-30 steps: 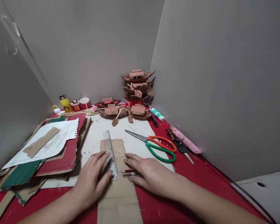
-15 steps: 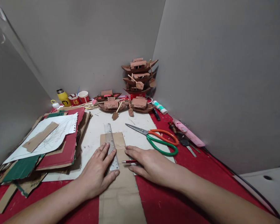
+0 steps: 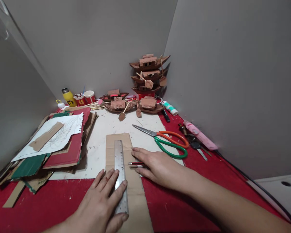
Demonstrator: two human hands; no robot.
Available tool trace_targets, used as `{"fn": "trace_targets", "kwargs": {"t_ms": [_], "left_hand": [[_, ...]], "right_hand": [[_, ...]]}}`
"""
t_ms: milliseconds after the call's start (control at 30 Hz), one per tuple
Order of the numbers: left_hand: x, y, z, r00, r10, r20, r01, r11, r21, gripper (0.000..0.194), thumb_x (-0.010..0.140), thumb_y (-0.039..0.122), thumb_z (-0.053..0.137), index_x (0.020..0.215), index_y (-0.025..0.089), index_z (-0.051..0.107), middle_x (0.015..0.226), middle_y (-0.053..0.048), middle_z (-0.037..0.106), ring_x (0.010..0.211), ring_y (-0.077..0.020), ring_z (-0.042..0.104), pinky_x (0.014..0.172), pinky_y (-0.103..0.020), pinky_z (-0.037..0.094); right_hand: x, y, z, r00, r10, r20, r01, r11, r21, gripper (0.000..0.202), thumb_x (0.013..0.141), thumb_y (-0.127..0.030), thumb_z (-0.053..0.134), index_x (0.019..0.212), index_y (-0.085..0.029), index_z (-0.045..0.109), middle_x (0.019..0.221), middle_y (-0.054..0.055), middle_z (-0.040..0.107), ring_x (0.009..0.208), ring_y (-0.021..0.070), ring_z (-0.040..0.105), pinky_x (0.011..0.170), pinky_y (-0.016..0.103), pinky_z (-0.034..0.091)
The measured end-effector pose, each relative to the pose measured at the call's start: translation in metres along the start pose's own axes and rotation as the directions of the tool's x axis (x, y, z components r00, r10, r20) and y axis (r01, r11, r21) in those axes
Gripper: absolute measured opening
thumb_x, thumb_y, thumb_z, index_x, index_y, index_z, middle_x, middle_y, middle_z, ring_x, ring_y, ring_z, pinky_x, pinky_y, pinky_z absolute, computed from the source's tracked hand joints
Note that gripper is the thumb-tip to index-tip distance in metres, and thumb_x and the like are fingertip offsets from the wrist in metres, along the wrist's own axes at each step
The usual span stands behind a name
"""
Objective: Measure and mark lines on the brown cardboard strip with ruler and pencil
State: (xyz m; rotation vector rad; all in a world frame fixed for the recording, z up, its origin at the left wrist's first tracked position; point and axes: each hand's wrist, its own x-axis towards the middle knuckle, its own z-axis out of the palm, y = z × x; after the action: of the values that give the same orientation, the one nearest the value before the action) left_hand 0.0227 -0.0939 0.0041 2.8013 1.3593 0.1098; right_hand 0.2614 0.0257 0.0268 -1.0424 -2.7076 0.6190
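A metal ruler [image 3: 118,155] lies lengthwise on a long brown cardboard strip [image 3: 137,194]. My left hand [image 3: 100,199] holds the ruler near its lower end, with the fingers on its left side and across it and the thumb at its bottom end. My right hand [image 3: 157,166] rests at the strip's right edge and has a dark red pencil [image 3: 133,164] in it. The pencil's near-white end points left over the cardboard; the rest is hidden by the hand. Large scissors [image 3: 149,132] with orange and green handles lie partly open beyond my right hand.
Stacked cardboard sheets [image 3: 74,150] with a scribbled paper [image 3: 63,139] on top stand at the left. Several model boats [image 3: 149,61] are at the back, beside paper cups [image 3: 89,97] and a yellow bottle [image 3: 68,98]. A pink power strip [image 3: 201,136] runs along the right wall.
My left hand has slid the ruler toward me along the cardboard strip. My right hand stays at the strip's edge with the pencil. The view has shifted slightly.
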Motion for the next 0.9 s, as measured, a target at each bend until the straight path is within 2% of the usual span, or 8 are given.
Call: {"fn": "trace_targets", "kwargs": {"t_ms": [133, 300, 400, 500, 600, 733, 800, 900], "left_hand": [[0.011, -0.004, -0.009, 0.995, -0.090, 0.050, 0.092, 0.995, -0.030, 0.070, 0.088, 0.044, 0.057, 0.149, 0.022, 0.031, 0.153, -0.017, 0.035, 0.138, -0.0344, 0.035, 0.108, -0.061, 0.035], [0.024, -0.011, -0.019, 0.993, -0.093, 0.076, 0.097, 0.994, -0.056, 0.061, 0.093, 0.048, 0.049, 0.146, 0.022, 0.038, 0.149, -0.017, 0.041, 0.137, -0.0340, 0.037, 0.109, -0.063, 0.032], [0.028, -0.015, -0.017, 0.995, -0.094, 0.038, 0.096, 0.994, -0.049, 0.046, 0.097, 0.036, 0.041, 0.142, 0.022, 0.044, 0.148, -0.016, 0.043, 0.137, -0.0325, 0.038, 0.109, -0.061, 0.033], [0.032, -0.019, -0.012, 0.998, -0.066, 0.015, 0.067, 0.996, -0.054, 0.043, 0.097, 0.025, 0.038, 0.139, 0.021, 0.049, 0.149, -0.016, 0.042, 0.139, -0.0314, 0.035, 0.110, -0.058, 0.034], [0.036, -0.025, -0.013, 0.997, -0.047, 0.057, 0.052, 0.995, -0.082, 0.047, 0.096, 0.028, 0.043, 0.142, 0.020, 0.045, 0.149, -0.016, 0.041, 0.139, -0.0313, 0.035, 0.111, -0.057, 0.031], [0.043, -0.035, -0.017, 0.990, -0.054, 0.133, 0.070, 0.991, -0.113, 0.066, 0.090, 0.040, 0.054, 0.149, 0.018, 0.032, 0.156, -0.020, 0.026, 0.143, -0.0339, 0.026, 0.112, -0.058, 0.028], [0.045, -0.040, -0.017, 0.989, -0.048, 0.143, 0.066, 0.990, -0.125, 0.073, 0.088, 0.044, 0.057, 0.150, 0.018, 0.029, 0.157, -0.020, 0.020, 0.144, -0.0343, 0.021, 0.113, -0.058, 0.026], [0.046, -0.044, -0.013, 0.992, -0.035, 0.122, 0.053, 0.988, -0.143, 0.074, 0.087, 0.046, 0.057, 0.150, 0.020, 0.028, 0.158, -0.019, 0.019, 0.145, -0.0339, 0.020, 0.114, -0.058, 0.024]], "right_hand": [[0.000, 0.000, 0.001, 1.000, -0.015, -0.005, 0.015, 1.000, -0.012, 0.043, 0.089, -0.028, 0.056, 0.130, -0.016, 0.056, 0.141, 0.015, 0.053, 0.121, 0.0318, 0.057, 0.099, 0.046, 0.049], [0.001, 0.001, 0.002, 1.000, -0.026, -0.016, 0.025, 0.999, -0.021, 0.041, 0.090, -0.029, 0.056, 0.129, -0.017, 0.056, 0.141, 0.014, 0.052, 0.119, 0.0317, 0.060, 0.098, 0.046, 0.050], [0.001, 0.002, 0.002, 1.000, -0.022, -0.008, 0.022, 1.000, -0.016, 0.042, 0.090, -0.030, 0.056, 0.130, -0.017, 0.056, 0.141, 0.013, 0.053, 0.118, 0.0311, 0.060, 0.098, 0.045, 0.050], [0.001, 0.003, 0.003, 1.000, -0.017, -0.008, 0.016, 1.000, -0.011, 0.043, 0.090, -0.030, 0.056, 0.131, -0.017, 0.055, 0.141, 0.013, 0.053, 0.119, 0.0308, 0.059, 0.098, 0.045, 0.049], [0.001, 0.003, 0.002, 1.000, -0.008, -0.001, 0.008, 1.000, -0.012, 0.044, 0.089, -0.030, 0.057, 0.132, -0.018, 0.055, 0.142, 0.013, 0.052, 0.119, 0.0312, 0.059, 0.098, 0.045, 0.049], [0.001, 0.003, 0.002, 1.000, -0.001, -0.003, 0.001, 1.000, -0.018, 0.045, 0.090, -0.032, 0.055, 0.133, -0.018, 0.054, 0.143, 0.012, 0.051, 0.117, 0.0304, 0.061, 0.098, 0.044, 0.050], [0.001, 0.003, 0.002, 1.000, 0.000, -0.003, 0.000, 1.000, -0.018, 0.045, 0.091, -0.032, 0.055, 0.133, -0.018, 0.054, 0.143, 0.012, 0.051, 0.119, 0.0299, 0.060, 0.099, 0.043, 0.049], [0.001, 0.003, 0.002, 1.000, 0.003, 0.014, -0.002, 1.000, -0.027, 0.047, 0.091, -0.032, 0.055, 0.135, -0.017, 0.053, 0.144, 0.013, 0.049, 0.122, 0.0300, 0.057, 0.101, 0.043, 0.048]]}}
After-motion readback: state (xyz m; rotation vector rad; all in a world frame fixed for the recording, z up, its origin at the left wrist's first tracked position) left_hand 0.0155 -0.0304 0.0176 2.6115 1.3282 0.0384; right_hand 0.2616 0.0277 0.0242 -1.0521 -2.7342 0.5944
